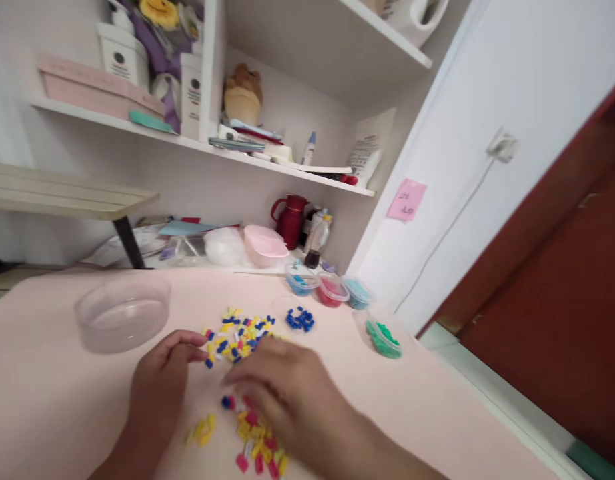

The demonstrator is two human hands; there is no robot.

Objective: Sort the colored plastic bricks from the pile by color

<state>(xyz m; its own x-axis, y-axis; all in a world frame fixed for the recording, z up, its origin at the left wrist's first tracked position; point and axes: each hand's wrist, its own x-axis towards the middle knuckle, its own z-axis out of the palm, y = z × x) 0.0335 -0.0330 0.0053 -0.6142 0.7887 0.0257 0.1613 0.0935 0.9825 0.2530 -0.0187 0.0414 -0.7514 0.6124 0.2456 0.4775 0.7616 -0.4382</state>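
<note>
A spread of small yellow, blue, white and pink plastic blocks [247, 333] lies on the pale pink table. My left hand [162, 373] rests at the left edge of this spread, its thumb and fingers apart, with the fingertips close to a few blue and pink pieces. My right hand [297, 393] reaches across between that spread and a nearer heap of yellow and pink blocks [260, 440]. Motion blurs its bent fingers and hides whether they hold a piece. Beside the nearer heap sits a small group of yellow blocks [203, 430].
A clear round dish [122, 317] stands at the left. Blue blocks [300, 320] sit in a small clear dish behind the spread. Tubs of blue [301, 285], red [332, 291], light blue [358, 295] and green pieces [383, 340] line the right edge. Shelves [287, 173] rise behind.
</note>
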